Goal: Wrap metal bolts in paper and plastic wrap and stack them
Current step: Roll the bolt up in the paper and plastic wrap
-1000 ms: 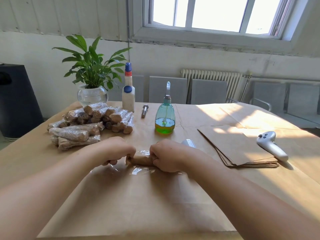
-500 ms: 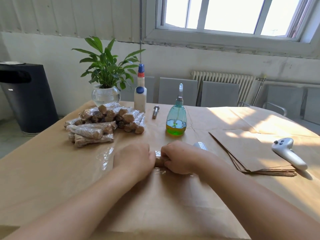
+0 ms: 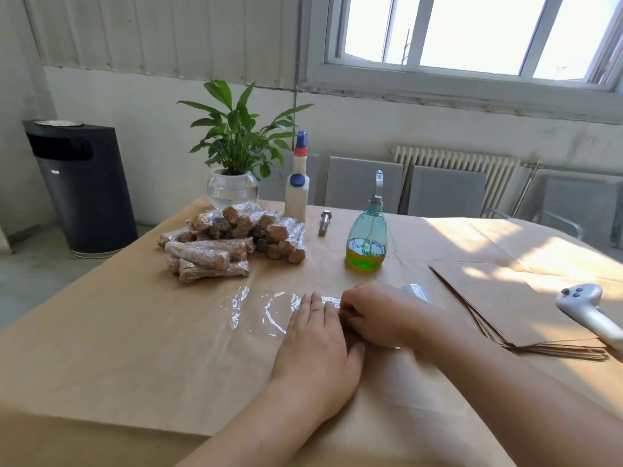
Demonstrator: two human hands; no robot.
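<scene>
- Head view: the left hand [image 3: 315, 345] lies flat, fingers straight, pressing the plastic wrap [image 3: 256, 310] onto the paper-covered table [image 3: 101, 348].
- The right hand [image 3: 374, 315] is curled, apparently gripping the paper-wrapped bolt; the bolt itself is hidden under the two hands, so I cannot tell how it lies.
- Risk: the loose film spreading left of the hands is wrinkled; it could bunch or cling to itself if rolled unevenly.
- Risk: the roll of wrap [image 3: 416, 293] just right of the right hand could drag.
- The stack of wrapped bolts [image 3: 229, 241] sits far left; one bare bolt [image 3: 324, 223] lies beyond.
</scene>
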